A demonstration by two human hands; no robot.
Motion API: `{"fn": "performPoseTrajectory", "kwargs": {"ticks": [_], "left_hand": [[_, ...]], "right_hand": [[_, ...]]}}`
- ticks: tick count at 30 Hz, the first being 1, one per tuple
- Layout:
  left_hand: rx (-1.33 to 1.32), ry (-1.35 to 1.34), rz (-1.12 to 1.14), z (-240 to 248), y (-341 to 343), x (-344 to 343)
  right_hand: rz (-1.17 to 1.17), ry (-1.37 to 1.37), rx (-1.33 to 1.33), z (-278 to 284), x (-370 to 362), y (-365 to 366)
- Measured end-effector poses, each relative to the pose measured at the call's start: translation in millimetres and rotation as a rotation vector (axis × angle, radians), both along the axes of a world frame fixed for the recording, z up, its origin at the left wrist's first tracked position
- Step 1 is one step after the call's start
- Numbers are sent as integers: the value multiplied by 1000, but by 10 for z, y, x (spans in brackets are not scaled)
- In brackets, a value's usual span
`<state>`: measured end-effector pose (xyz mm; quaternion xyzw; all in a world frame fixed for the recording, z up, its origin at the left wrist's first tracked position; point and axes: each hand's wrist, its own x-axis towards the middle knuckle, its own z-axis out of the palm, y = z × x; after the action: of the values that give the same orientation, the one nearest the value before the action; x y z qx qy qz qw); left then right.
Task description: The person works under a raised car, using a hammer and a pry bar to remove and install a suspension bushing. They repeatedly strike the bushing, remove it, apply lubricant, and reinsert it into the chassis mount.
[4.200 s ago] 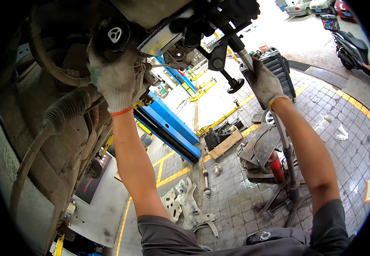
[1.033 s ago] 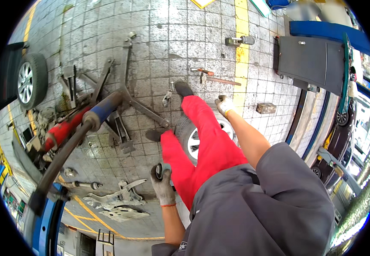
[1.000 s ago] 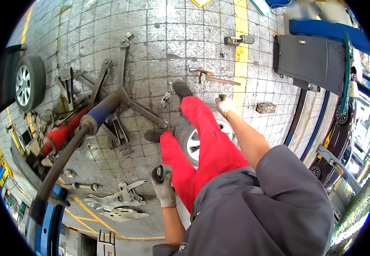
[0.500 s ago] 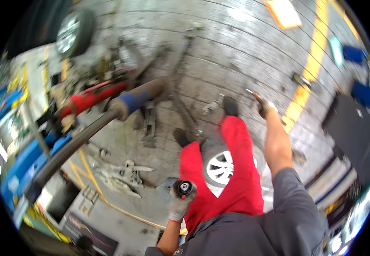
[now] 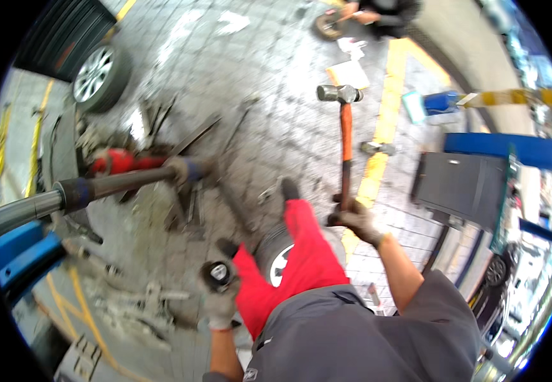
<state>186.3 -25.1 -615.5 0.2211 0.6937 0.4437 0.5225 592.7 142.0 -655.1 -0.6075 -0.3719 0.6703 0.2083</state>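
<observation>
My right hand (image 5: 360, 223), in a dirty glove, grips the lower handle of a ball-peen hammer (image 5: 346, 137). The hammer stands nearly upright in view, its steel head at the top and its handle orange above, dark below. In my gloved left hand (image 5: 220, 310) is a round black part (image 5: 217, 275) with a pale metallic centre facing up; its exact kind cannot be made out. Both hands are apart, the left beside my red-trousered leg, the right over the tiled floor. Beneath my legs lies a wheel (image 5: 271, 256) with a silver rim, partly hidden.
A long metal shaft (image 5: 116, 183) of a stand crosses the left side, near a red cylinder (image 5: 118, 162). Metal arms (image 5: 148, 298) lie on the floor at lower left. Another wheel (image 5: 102, 76) stands far left. A grey cabinet (image 5: 460, 189) is at right. Someone's hands (image 5: 357, 14) hold a disc-like part at the top.
The hammer has swung up into plain view in my right hand. My view has turned to the right, and a co-worker now shows at the top. My left hand still holds the black part.
</observation>
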Motion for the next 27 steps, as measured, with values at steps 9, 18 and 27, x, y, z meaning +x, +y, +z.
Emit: {"fn": "performPoseTrajectory", "kwargs": {"ticks": [9,18,27], "left_hand": [[183,228,7,660,-188,-817],[325,292,98,880,-556,-1088],[450,213,157,1187,-606,-1270]], "right_hand": [[-380,129,474,1868,-1496,384],[-412,114,666,2209,-1857,-71],[-480,155,676,2665,-1965,-350]]}}
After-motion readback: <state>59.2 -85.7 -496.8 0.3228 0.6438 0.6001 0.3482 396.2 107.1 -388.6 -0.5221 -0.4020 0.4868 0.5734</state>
